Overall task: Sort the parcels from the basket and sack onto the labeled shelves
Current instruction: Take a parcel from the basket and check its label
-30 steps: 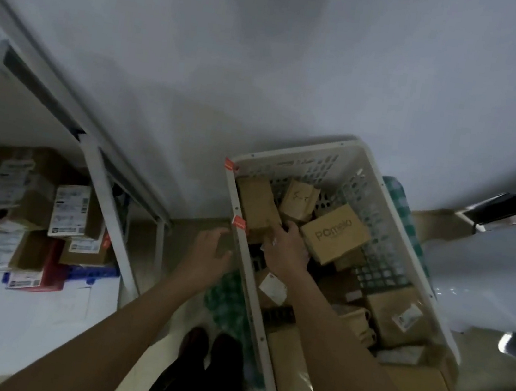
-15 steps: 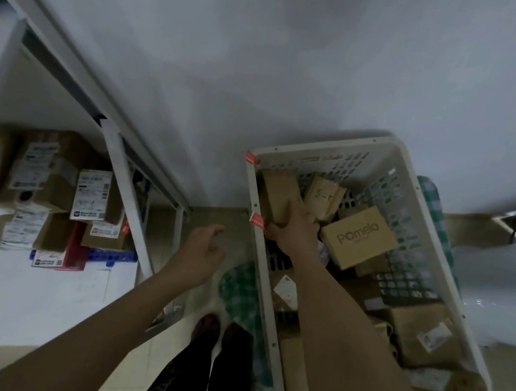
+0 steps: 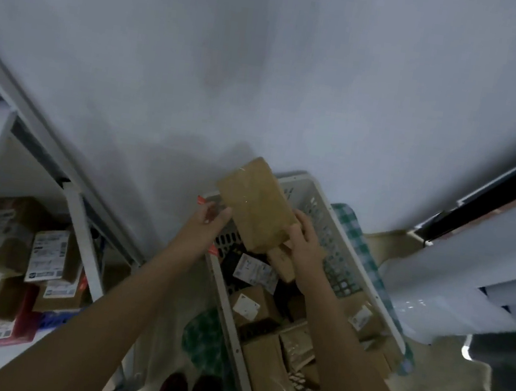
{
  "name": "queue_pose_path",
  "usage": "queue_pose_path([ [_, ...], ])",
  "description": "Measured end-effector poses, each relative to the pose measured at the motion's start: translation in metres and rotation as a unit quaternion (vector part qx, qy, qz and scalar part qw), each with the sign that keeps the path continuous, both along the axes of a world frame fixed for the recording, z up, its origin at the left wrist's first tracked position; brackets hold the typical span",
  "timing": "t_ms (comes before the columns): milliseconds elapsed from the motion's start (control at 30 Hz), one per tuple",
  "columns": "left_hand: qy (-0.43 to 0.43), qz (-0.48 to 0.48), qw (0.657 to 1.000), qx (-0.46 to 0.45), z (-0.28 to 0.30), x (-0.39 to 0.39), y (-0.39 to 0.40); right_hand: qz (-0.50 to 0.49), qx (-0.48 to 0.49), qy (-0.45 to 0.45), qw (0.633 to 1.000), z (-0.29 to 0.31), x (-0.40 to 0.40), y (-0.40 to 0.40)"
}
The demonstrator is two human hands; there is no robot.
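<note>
you hold a brown cardboard parcel (image 3: 253,204) tilted up above the far end of the white plastic basket (image 3: 321,204), its plain taped face toward you. your right hand (image 3: 305,240) has its fingers (image 3: 301,223) wrapped around the parcel's lower right edge, grasping it; your left hand (image 3: 210,221) is at its lower left corner with the fingers half curled, and you cannot tell whether they grip or only steady it. this looks like the pick-and-read step: one parcel is out, nothing about it is sorted yet. the next move likely calls for turning it over to find the label, then matching it to a shelf.

no label shows on the face toward you. below it the basket holds more boxes, among them a labelled parcel (image 3: 256,269), mostly in shadow. the green checked sack (image 3: 350,223) peeks out behind and under the basket, its contents hidden. the shelf unit (image 3: 80,226) at left carries stacked parcels (image 3: 46,255), but their print is too blurred to read, and no shelf markings can be made out. the right side is cut off and unclear.
</note>
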State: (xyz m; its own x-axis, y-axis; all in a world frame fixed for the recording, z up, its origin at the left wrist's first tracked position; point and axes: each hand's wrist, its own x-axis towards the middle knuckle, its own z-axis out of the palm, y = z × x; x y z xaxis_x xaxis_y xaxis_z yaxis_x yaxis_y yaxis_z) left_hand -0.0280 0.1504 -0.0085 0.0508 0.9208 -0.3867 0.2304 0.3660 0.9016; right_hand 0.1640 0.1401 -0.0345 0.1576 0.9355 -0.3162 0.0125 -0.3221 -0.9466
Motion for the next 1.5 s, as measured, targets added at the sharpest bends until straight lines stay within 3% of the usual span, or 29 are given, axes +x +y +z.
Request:
queue_pose_path([
  [133, -0.177, 0.010, 0.983, -0.051, 0.036, 0.010, 0.007, -0.015, -0.005, 0.117, 0.993, 0.040, 0.002, -0.019],
  [367, -0.226, -0.012, 0.971, -0.078, 0.067, 0.001, 0.004, -0.017, 0.006, 0.158, 0.987, 0.087, -0.002, -0.042],
  [500, -0.218, 0.021, 0.976, -0.022, 0.080, -0.001, 0.002, -0.003, 0.012, 0.161, 0.987, 0.104, -0.007, -0.049],
  [633, -0.166, 0.043, 0.982, 0.081, 0.089, -0.004, 0.004, 0.001, 0.014, 0.010, 1.000, 0.111, -0.008, -0.053],
  [700, -0.086, 0.012, 0.978, 0.191, 0.094, -0.003, 0.000, -0.010, 0.004, -0.006, 1.000, 0.115, -0.006, -0.054],
  [800, 0.083, -0.095, 0.927, 0.354, 0.090, -0.004, -0.004, -0.014, -0.014, 0.087, 0.996, 0.130, -0.008, -0.055],
  [900, 0.212, -0.182, 0.841, 0.462, 0.087, -0.007, -0.011, 0.020, -0.017, 0.141, 0.990, 0.146, -0.014, -0.057],
  [1033, 0.276, -0.198, 0.700, 0.628, 0.089, -0.006, -0.018, 0.016, -0.029, 0.169, 0.985, 0.153, -0.024, -0.057],
  [1133, 0.322, -0.222, 0.635, 0.666, 0.086, -0.009, -0.017, 0.007, -0.049, 0.194, 0.980, 0.153, -0.028, -0.057],
  [1200, 0.343, -0.236, 0.612, 0.672, 0.084, -0.011, -0.017, 0.001, -0.056, 0.209, 0.976, 0.151, -0.031, -0.057],
  [1233, 0.345, -0.237, 0.621, 0.663, 0.083, -0.012, -0.018, -0.005, -0.054, 0.219, 0.974, 0.149, -0.032, -0.057],
  [1267, 0.336, -0.233, 0.653, 0.637, 0.081, -0.013, -0.019, -0.013, -0.044, 0.232, 0.972, 0.148, -0.034, -0.058],
  [1333, 0.265, -0.178, 0.783, 0.534, 0.084, -0.014, -0.028, -0.035, -0.021, 0.269, 0.962, 0.144, -0.034, -0.059],
  [1400, 0.142, -0.094, 0.917, 0.361, 0.091, -0.016, -0.034, -0.060, -0.015, 0.317, 0.946, 0.138, -0.030, -0.060],
  [1433, 0.077, -0.067, 0.954, 0.284, 0.096, -0.018, -0.035, -0.067, -0.020, 0.337, 0.939, 0.134, -0.027, -0.060],
  [1500, -0.062, -0.045, 0.984, 0.162, 0.102, -0.021, -0.032, -0.063, -0.032, 0.365, 0.928, 0.128, -0.023, -0.062],
])
